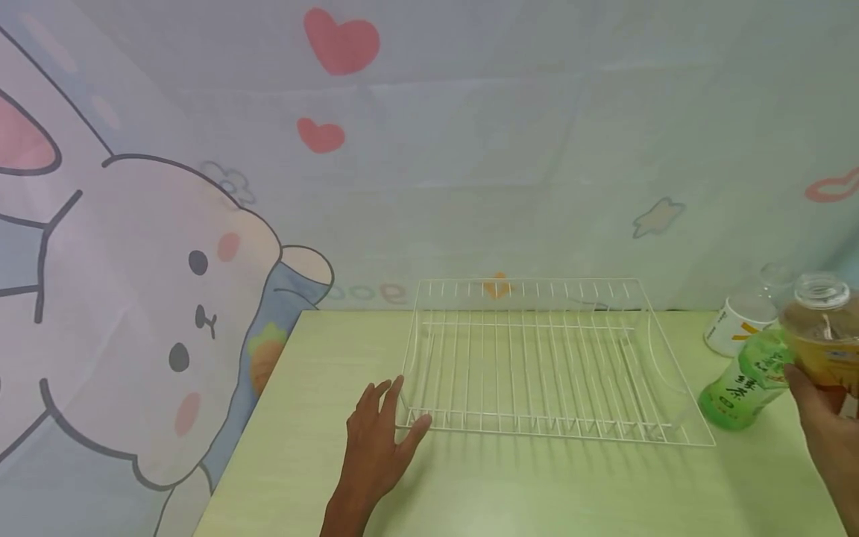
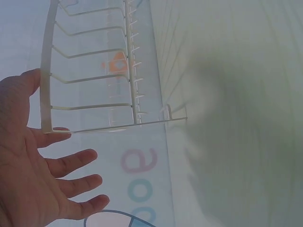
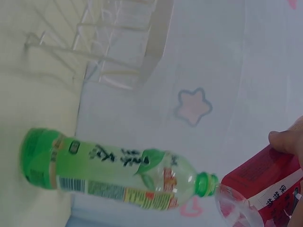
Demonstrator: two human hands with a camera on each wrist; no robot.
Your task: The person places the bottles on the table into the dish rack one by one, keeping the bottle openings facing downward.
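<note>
A white wire dish rack (image 1: 523,373) stands on the table. My left hand (image 1: 376,440) is at its near left corner, thumb and index finger (image 2: 52,137) on either side of the corner; the other fingers are spread out. At the right edge my right hand (image 1: 822,432) holds a plastic bottle (image 1: 819,335) with a clear neck and an amber-looking body. Its red label (image 3: 255,175) shows in the right wrist view. A green tea bottle (image 3: 113,165) with a green cap stands upright beside it, between the rack and the held bottle.
Behind the green bottle is a clear bottle with a white label (image 1: 738,324) bearing orange marks. The pale green table (image 1: 510,485) meets a cloth backdrop (image 1: 470,186) printed with a rabbit, hearts and stars.
</note>
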